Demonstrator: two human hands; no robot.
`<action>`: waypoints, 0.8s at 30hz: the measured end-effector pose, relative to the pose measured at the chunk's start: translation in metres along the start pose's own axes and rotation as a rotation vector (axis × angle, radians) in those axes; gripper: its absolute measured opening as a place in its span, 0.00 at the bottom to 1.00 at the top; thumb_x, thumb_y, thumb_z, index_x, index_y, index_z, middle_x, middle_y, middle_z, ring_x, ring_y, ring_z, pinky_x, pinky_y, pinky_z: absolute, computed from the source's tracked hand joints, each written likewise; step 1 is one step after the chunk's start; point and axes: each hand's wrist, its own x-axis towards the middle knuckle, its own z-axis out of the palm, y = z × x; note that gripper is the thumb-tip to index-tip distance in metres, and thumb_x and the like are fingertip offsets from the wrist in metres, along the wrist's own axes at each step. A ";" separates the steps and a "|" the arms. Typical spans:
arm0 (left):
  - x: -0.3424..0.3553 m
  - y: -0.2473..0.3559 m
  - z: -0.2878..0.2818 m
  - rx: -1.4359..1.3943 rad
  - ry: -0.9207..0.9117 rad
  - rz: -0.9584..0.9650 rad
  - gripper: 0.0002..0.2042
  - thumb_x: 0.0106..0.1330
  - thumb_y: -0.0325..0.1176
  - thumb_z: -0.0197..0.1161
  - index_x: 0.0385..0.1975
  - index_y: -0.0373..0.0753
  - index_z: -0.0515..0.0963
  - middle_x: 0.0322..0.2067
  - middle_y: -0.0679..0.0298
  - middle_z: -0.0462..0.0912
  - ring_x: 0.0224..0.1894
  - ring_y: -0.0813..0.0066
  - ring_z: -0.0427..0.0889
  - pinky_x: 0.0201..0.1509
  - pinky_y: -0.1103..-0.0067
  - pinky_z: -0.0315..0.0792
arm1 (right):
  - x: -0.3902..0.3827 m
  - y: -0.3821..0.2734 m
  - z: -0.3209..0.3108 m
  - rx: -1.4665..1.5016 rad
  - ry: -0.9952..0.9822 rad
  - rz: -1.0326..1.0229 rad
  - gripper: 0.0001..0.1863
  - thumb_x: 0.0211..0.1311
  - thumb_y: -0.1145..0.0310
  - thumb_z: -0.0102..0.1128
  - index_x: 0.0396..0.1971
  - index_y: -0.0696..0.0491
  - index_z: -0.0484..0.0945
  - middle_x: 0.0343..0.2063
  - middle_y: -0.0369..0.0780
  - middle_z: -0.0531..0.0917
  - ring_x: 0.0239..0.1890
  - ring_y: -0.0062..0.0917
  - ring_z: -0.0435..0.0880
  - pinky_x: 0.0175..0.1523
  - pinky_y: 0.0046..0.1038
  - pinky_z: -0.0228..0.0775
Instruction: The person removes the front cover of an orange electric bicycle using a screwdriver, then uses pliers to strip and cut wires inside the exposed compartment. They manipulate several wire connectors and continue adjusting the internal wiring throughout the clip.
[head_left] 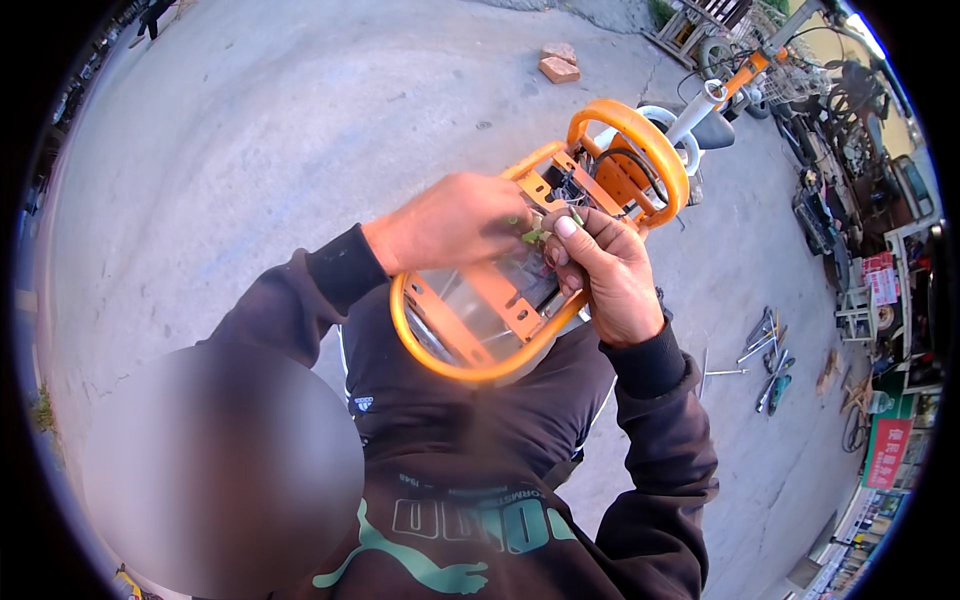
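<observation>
Over the orange tubular frame (484, 374) of a small two-wheeled vehicle, my two hands are close together. My right hand (612, 272) is closed, with its thumb pressed on a small green piece (576, 215) that looks like tape or a wire end. Just to its left, my left hand (455, 222) has its fingers curled in and slightly blurred; what they pinch is hidden. A yellow-green scrap (533, 237) shows between the hands. Thin wires (567, 185) run in the opening beneath, among orange crossbars (492, 290) with slots.
The vehicle's white steering tube (695, 115) leans to the far right. Several hand tools (770, 355) lie on the concrete to my right. Two brick pieces (558, 66) lie beyond the frame. Scrap parts (830, 200) and a red-and-green sign (888, 452) line the right edge.
</observation>
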 end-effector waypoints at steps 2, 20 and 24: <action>0.002 0.000 0.000 0.006 -0.017 0.007 0.08 0.63 0.25 0.70 0.41 0.36 0.81 0.40 0.58 0.83 0.41 0.66 0.84 0.45 0.72 0.77 | 0.003 0.002 0.000 0.061 0.009 -0.002 0.10 0.77 0.67 0.57 0.43 0.59 0.79 0.27 0.33 0.77 0.22 0.11 0.67 0.29 0.15 0.62; -0.004 -0.019 0.005 -0.459 0.066 -0.171 0.11 0.69 0.30 0.64 0.48 0.34 0.78 0.38 0.55 0.84 0.42 0.62 0.85 0.49 0.70 0.77 | -0.003 -0.001 -0.007 -0.351 -0.086 -0.031 0.11 0.79 0.65 0.53 0.42 0.58 0.79 0.27 0.30 0.79 0.24 0.09 0.69 0.30 0.15 0.62; 0.000 -0.005 -0.004 -0.305 -0.018 -0.172 0.08 0.73 0.24 0.60 0.48 0.34 0.79 0.42 0.63 0.81 0.47 0.75 0.80 0.54 0.77 0.75 | 0.004 -0.017 -0.011 -0.054 -0.057 0.149 0.11 0.77 0.67 0.55 0.43 0.60 0.79 0.25 0.30 0.73 0.22 0.11 0.64 0.28 0.15 0.57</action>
